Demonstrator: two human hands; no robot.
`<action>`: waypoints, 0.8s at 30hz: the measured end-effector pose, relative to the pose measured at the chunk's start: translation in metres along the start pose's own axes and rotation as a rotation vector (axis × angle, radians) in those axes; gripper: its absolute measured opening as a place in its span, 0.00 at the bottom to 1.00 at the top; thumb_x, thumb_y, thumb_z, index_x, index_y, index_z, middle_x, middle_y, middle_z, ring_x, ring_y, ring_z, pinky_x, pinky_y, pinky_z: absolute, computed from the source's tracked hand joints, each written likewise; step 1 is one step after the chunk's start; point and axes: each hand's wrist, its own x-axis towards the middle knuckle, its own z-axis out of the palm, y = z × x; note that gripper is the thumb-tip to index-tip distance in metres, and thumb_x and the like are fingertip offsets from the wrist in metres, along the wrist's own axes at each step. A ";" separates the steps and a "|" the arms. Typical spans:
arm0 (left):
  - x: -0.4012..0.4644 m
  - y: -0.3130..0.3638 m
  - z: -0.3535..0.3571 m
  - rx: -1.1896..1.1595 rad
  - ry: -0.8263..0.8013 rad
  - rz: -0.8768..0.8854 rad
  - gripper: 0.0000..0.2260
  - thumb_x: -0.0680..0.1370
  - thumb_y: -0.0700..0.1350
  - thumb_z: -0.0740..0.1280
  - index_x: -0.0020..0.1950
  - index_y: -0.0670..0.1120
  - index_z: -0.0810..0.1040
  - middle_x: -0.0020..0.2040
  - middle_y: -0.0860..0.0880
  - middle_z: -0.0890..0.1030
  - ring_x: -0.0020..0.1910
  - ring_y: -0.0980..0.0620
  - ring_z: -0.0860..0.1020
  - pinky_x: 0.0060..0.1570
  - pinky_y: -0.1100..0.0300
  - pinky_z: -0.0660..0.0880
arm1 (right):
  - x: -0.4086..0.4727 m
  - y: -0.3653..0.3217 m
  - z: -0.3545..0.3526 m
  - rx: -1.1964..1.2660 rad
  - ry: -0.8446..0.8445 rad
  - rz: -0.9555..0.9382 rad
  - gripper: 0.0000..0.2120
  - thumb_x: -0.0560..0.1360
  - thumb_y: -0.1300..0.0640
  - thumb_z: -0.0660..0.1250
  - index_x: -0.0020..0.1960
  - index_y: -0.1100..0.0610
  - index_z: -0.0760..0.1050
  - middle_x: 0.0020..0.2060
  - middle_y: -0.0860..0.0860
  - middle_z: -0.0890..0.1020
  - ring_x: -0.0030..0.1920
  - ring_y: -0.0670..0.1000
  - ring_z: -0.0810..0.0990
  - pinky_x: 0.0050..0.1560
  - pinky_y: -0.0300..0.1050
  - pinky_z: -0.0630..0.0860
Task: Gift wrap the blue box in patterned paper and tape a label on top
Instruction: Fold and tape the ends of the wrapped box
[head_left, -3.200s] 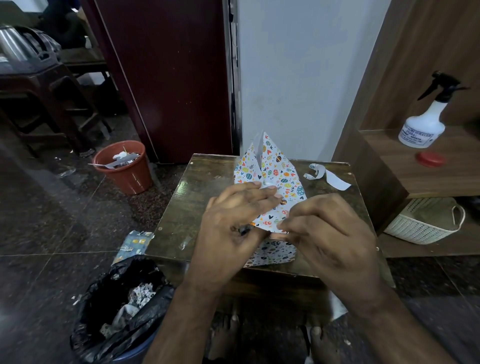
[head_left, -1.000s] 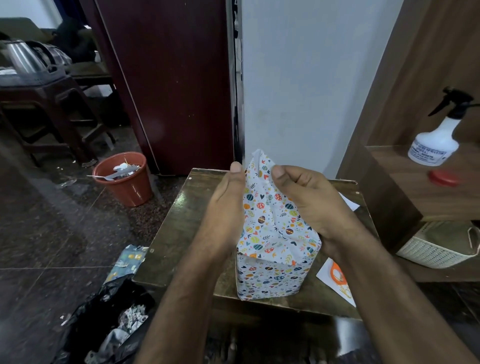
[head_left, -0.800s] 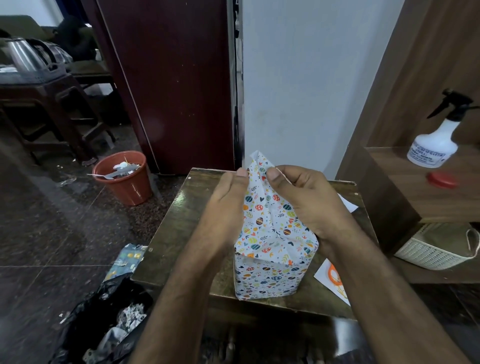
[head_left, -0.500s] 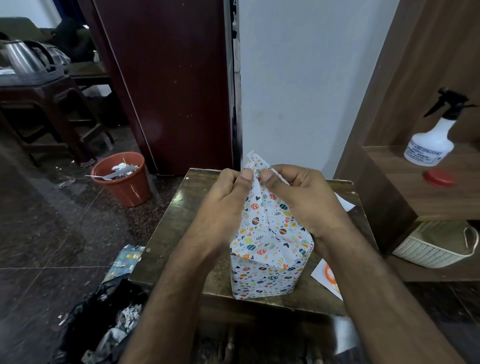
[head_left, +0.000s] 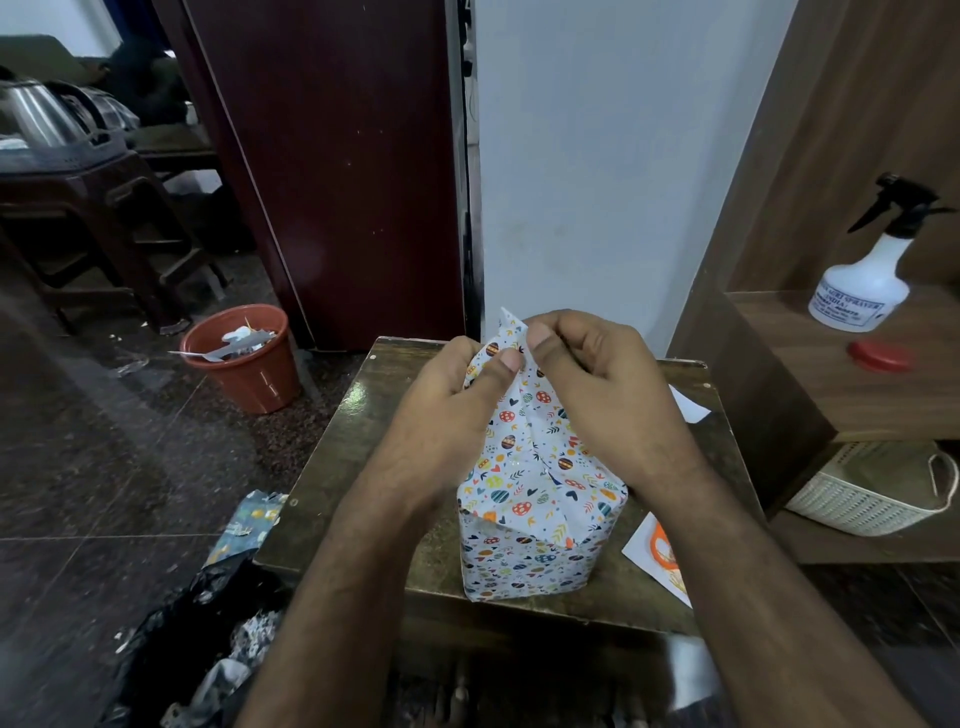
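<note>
The box, fully covered in white patterned paper (head_left: 535, 514), stands upright on a small dark wooden table (head_left: 358, 441); no blue shows. The paper's upper end rises into a pointed flap. My left hand (head_left: 447, 415) and my right hand (head_left: 597, 400) meet at the flap's tip, each pinching the paper between thumb and fingers. A white label with an orange print (head_left: 655, 545) lies on the table to the right of the box, partly under my right forearm. A white paper strip (head_left: 688, 408) lies at the table's far right.
A black bin bag with paper scraps (head_left: 182, 654) sits at the lower left by the table. An orange bucket (head_left: 244, 364) stands on the floor behind. On the right, wooden shelves hold a spray bottle (head_left: 862, 291), a red lid (head_left: 880, 356) and a white basket (head_left: 867, 499).
The box went from lying under my hands to standing upright. Over the last second my hands slid up its sides and drew together at the flap's tip, narrowing the paper.
</note>
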 end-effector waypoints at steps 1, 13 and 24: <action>-0.001 0.001 0.000 -0.010 -0.004 -0.004 0.22 0.78 0.61 0.68 0.56 0.42 0.77 0.55 0.33 0.83 0.55 0.30 0.83 0.56 0.30 0.79 | 0.000 -0.001 0.000 -0.020 0.003 -0.023 0.12 0.84 0.47 0.63 0.49 0.50 0.82 0.39 0.57 0.84 0.42 0.59 0.82 0.47 0.60 0.80; -0.004 0.000 0.002 0.003 -0.002 0.106 0.24 0.81 0.63 0.63 0.51 0.40 0.75 0.47 0.34 0.78 0.46 0.44 0.74 0.52 0.32 0.75 | 0.011 -0.012 0.003 0.007 -0.001 -0.150 0.04 0.81 0.52 0.70 0.52 0.46 0.83 0.38 0.39 0.83 0.39 0.43 0.79 0.48 0.54 0.81; 0.000 -0.002 0.002 0.079 0.060 0.162 0.16 0.81 0.54 0.69 0.45 0.41 0.77 0.34 0.47 0.74 0.34 0.51 0.70 0.34 0.53 0.68 | 0.012 -0.011 0.002 0.098 0.052 -0.088 0.04 0.78 0.58 0.75 0.50 0.50 0.86 0.40 0.46 0.88 0.45 0.45 0.88 0.54 0.52 0.84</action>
